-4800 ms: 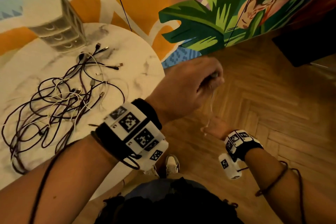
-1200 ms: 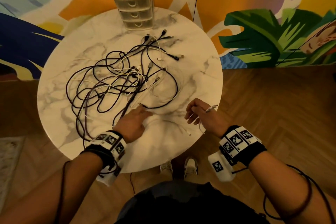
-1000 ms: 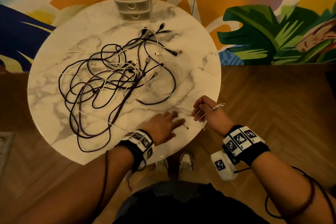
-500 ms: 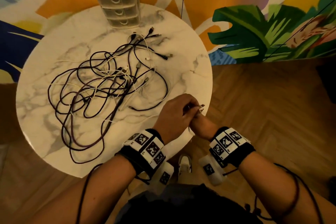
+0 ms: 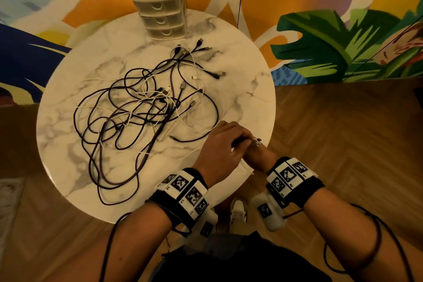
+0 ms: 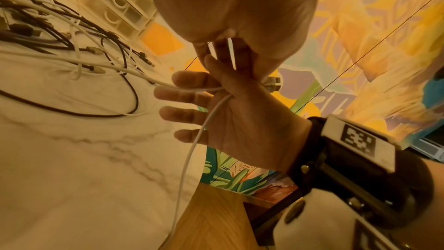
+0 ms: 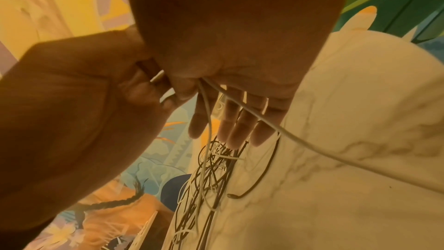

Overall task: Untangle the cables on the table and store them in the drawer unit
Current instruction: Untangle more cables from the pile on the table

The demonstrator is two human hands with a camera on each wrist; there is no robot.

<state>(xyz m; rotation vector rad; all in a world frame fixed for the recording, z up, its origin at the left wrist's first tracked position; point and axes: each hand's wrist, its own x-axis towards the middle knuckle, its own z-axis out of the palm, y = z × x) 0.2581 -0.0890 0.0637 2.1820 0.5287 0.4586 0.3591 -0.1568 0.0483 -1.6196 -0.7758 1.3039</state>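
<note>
Where half second ago hands just met, left hand now curls on white cable; right hand pinches its plug, other fingers straight. Means coiling starts. Tangle mid counter; drawer unit far, shut.

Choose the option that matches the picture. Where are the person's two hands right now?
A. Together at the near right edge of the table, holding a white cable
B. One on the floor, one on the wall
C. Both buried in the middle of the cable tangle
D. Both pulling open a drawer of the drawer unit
A: the left hand and right hand meet at the edge of the marble table, holding a white cable; the drawer unit stands untouched at the far side.
</note>
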